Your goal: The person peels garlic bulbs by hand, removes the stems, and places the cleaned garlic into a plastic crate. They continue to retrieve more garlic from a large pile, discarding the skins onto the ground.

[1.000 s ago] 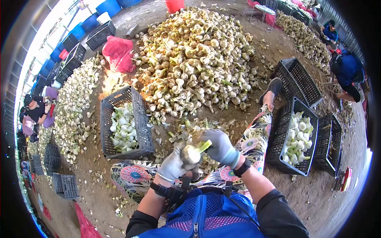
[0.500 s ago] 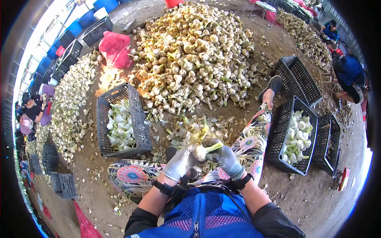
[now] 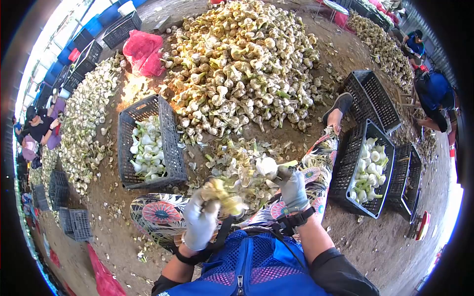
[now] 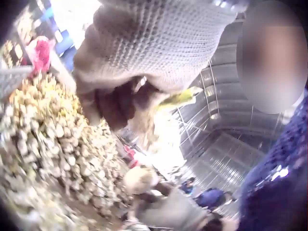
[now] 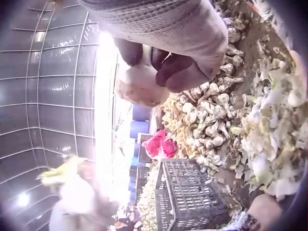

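White-gloved left hand (image 3: 200, 224) pinches yellowish papery husk (image 3: 221, 197); grey-gloved right hand (image 3: 293, 190) pinches 1 round white garlic bulb (image 3: 267, 167).
The bulb is between 2 black plastic crates (image 3: 174, 143), near side of the large tan garlic heap (image 3: 247, 69).

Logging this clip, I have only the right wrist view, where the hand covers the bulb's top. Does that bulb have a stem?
Observer: Yes. The head view shows a yellow-green stem on the bulb in the right hand.
Reviewer: I see only the side of the crate on the left. What's inside?
Observer: White bulbs with green stems fill part of that crate.
Reviewer: Any crate by the right leg?
Observer: Yes, a second crate, also holding white bulbs.
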A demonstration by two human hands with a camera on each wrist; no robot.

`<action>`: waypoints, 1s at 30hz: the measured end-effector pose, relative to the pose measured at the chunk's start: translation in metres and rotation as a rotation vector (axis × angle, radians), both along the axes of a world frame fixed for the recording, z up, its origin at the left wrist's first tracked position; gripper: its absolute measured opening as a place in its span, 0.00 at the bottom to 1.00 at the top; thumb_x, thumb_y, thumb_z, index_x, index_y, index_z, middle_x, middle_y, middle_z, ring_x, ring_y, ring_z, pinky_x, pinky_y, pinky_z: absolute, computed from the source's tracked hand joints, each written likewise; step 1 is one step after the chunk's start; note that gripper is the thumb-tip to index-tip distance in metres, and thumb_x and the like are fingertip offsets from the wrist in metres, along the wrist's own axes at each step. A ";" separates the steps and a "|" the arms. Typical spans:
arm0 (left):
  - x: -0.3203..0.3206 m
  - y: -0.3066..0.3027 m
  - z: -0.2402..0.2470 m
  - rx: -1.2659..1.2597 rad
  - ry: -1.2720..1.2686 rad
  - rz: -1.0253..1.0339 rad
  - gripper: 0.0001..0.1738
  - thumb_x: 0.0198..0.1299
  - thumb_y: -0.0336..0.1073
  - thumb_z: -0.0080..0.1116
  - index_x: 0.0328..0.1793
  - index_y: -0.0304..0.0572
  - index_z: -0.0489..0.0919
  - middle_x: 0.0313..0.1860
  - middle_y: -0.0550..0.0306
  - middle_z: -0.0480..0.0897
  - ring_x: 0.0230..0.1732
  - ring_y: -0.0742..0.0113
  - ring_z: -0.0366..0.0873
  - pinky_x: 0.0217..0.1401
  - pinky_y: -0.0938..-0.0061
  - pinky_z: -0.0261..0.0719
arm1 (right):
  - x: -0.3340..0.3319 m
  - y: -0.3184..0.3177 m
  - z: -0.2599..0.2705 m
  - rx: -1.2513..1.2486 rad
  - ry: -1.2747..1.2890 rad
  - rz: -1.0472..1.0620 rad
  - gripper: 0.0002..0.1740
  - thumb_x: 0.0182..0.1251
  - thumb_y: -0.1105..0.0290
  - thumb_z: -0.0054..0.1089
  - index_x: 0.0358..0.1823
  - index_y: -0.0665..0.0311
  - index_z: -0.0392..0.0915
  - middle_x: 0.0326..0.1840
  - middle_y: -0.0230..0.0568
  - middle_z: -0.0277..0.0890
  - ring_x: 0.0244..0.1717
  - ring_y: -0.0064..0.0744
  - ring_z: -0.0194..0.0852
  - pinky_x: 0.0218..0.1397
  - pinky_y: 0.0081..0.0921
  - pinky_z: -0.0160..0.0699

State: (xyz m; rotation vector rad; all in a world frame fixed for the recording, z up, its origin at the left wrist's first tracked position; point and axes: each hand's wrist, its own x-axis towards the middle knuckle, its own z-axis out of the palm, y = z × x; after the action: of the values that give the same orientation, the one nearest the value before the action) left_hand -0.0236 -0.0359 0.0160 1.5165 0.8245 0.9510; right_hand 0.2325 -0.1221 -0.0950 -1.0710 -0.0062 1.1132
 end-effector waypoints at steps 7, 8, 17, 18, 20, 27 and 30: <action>0.033 0.036 -0.016 0.295 0.386 -0.122 0.28 0.65 0.34 0.64 0.70 0.36 0.71 0.60 0.41 0.78 0.58 0.49 0.80 0.62 0.65 0.77 | -0.020 0.017 0.041 0.103 -0.167 0.154 0.11 0.71 0.69 0.62 0.46 0.71 0.80 0.40 0.41 0.84 0.39 0.29 0.84 0.47 0.30 0.84; 0.043 0.038 -0.021 0.181 0.301 -0.145 0.22 0.66 0.33 0.62 0.65 0.37 0.75 0.55 0.44 0.80 0.55 0.52 0.81 0.62 0.67 0.77 | -0.020 0.016 0.044 0.054 -0.257 0.230 0.10 0.70 0.70 0.63 0.45 0.71 0.81 0.38 0.40 0.84 0.38 0.27 0.83 0.47 0.28 0.83; 0.015 0.031 -0.008 0.168 0.606 -0.622 0.07 0.64 0.34 0.63 0.39 0.38 0.79 0.40 0.45 0.80 0.42 0.45 0.80 0.45 0.62 0.78 | -0.007 0.012 0.041 0.050 -0.154 0.036 0.09 0.72 0.68 0.62 0.42 0.68 0.82 0.36 0.37 0.84 0.33 0.27 0.83 0.39 0.27 0.84; 0.012 0.030 -0.013 0.166 0.611 -0.625 0.07 0.64 0.34 0.63 0.39 0.38 0.79 0.40 0.45 0.80 0.42 0.45 0.80 0.45 0.62 0.78 | -0.007 0.013 0.035 0.044 -0.096 0.013 0.08 0.72 0.69 0.62 0.43 0.68 0.82 0.36 0.36 0.84 0.35 0.27 0.83 0.41 0.27 0.85; 0.011 0.026 -0.016 0.300 0.707 -0.432 0.14 0.65 0.43 0.64 0.39 0.38 0.79 0.39 0.43 0.80 0.40 0.43 0.80 0.42 0.57 0.76 | -0.012 0.020 0.033 0.041 -0.031 0.000 0.08 0.71 0.70 0.62 0.43 0.69 0.82 0.37 0.36 0.84 0.36 0.27 0.83 0.42 0.28 0.85; 0.074 0.019 -0.020 0.257 0.559 -0.247 0.14 0.61 0.41 0.67 0.34 0.38 0.79 0.32 0.42 0.80 0.37 0.41 0.79 0.40 0.56 0.75 | -0.027 0.026 0.036 -0.048 -0.118 0.021 0.12 0.74 0.69 0.58 0.49 0.73 0.81 0.43 0.42 0.85 0.41 0.31 0.85 0.48 0.29 0.85; 0.069 0.023 -0.035 0.271 0.682 -0.349 0.12 0.58 0.39 0.66 0.35 0.38 0.80 0.33 0.42 0.80 0.39 0.41 0.80 0.41 0.54 0.76 | -0.007 0.019 0.026 0.046 0.339 -0.090 0.17 0.78 0.62 0.54 0.49 0.72 0.80 0.49 0.49 0.83 0.51 0.40 0.84 0.55 0.40 0.85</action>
State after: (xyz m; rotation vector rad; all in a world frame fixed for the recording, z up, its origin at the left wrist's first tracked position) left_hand 0.0450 -0.0130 -0.0187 2.1870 0.8742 0.2785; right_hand 0.2257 -0.1036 -0.0694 -0.8235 0.2819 1.1946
